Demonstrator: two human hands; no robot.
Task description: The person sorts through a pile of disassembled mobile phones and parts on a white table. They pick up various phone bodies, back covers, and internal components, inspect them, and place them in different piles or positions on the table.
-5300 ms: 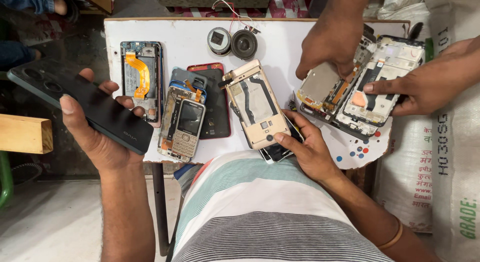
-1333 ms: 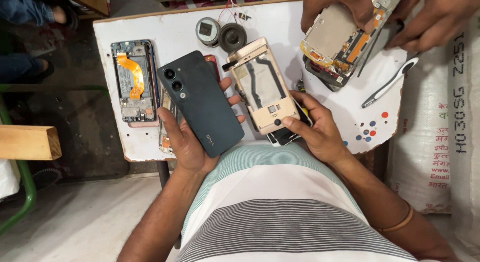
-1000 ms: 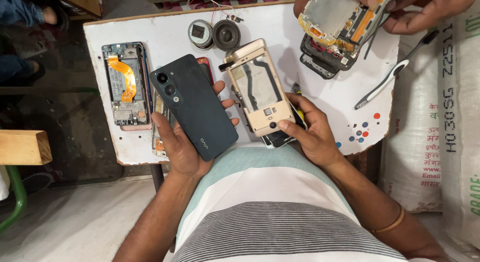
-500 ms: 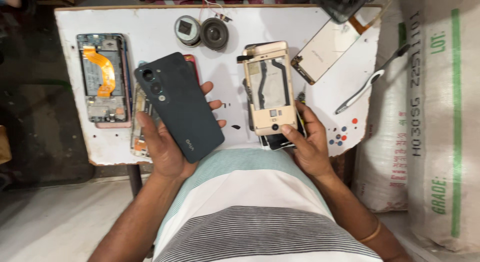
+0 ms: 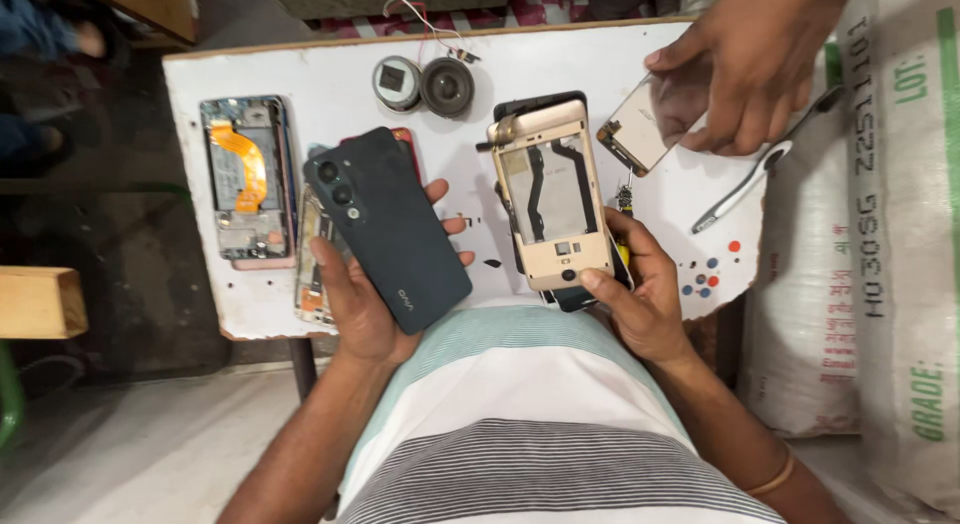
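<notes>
Dark phone (image 5: 390, 224) in left hand (image 5: 360, 299); right hand (image 5: 640, 294) grips gold frame (image 5: 550, 209)

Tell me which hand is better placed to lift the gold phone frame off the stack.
Right, probably. The right hand already grips the gold phone frame at its lower end, thumb on its face. The left hand is full, holding the dark phone back side up, apart from the frame.
</notes>
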